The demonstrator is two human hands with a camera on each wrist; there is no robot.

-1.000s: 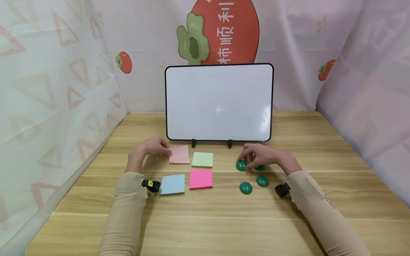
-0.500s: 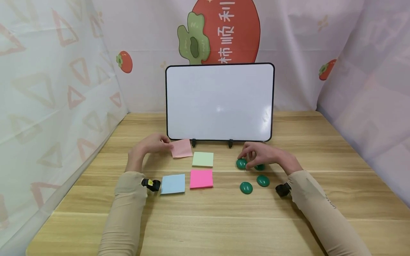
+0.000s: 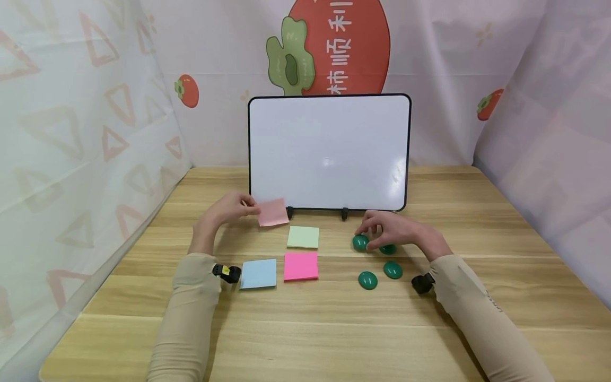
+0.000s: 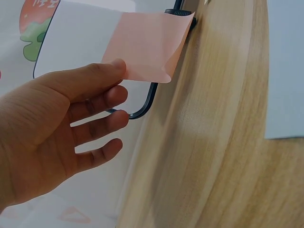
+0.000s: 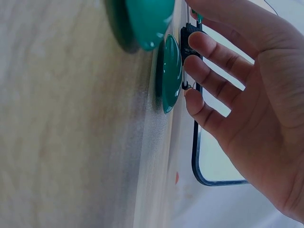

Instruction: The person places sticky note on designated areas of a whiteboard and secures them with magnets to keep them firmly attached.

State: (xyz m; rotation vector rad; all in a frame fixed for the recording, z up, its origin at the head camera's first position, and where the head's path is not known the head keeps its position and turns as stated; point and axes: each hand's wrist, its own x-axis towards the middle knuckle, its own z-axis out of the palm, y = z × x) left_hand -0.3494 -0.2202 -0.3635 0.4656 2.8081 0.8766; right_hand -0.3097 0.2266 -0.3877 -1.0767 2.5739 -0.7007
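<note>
From where I stand, the left hand (image 3: pixel 228 208) pinches a light pink sticky note (image 3: pixel 273 213) between thumb and index finger, holding it in front of the lower corner of the whiteboard (image 3: pixel 329 148). The right hand (image 3: pixel 389 228) has thumb and index finger on either side of a green domed disc (image 3: pixel 360 242), seemingly pinching it. I'd judge the step is picking up one note and one disc together; the next move calls for a secure grip on the disc and a light one on the thin paper. On the wrist side of the left hand's note lies a pale green sticky note (image 3: pixel 303 237).

The left wrist view shows what the head view barely does: the note's lower corner curling, three fingers bent loosely below it. The right wrist view catches another disc (image 5: pixel 172 73) just beyond the fingertips, but its pinch is mostly out of frame
</note>
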